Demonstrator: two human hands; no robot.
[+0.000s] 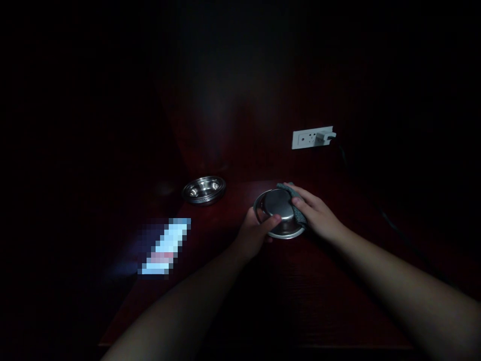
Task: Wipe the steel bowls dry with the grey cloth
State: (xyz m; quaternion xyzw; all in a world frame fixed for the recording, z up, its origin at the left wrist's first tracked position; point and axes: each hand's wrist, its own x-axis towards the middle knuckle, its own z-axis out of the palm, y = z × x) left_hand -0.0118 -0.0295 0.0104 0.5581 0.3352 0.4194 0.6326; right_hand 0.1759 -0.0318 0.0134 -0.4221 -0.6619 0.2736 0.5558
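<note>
Dark-red tabletop [319, 291]; frame ctr: round silver steel bowl [278, 203], base up, no long axis.
L hand [253, 233] pinches L rim; R hand [317, 215] presses grey-green fabric cloth [299, 214] on R side.

Your view is very dim, with light only through the middle and black at both sides

You have a faint, hazy glow on the far wall [233, 100], its source hard to tell; your brightest spot is the screen-like patch [167, 248] at left, broken into coarse squares you cannot read, with bluish light spilling leftward; you get hard glints in the stacked metal dishes [205, 199] and a softer sheen on the upturned bowl [278, 203], while your forearms [184, 311] fall into shade toward the near edge and the white socket plate [303, 140], far right, reads fairly crisp
</note>
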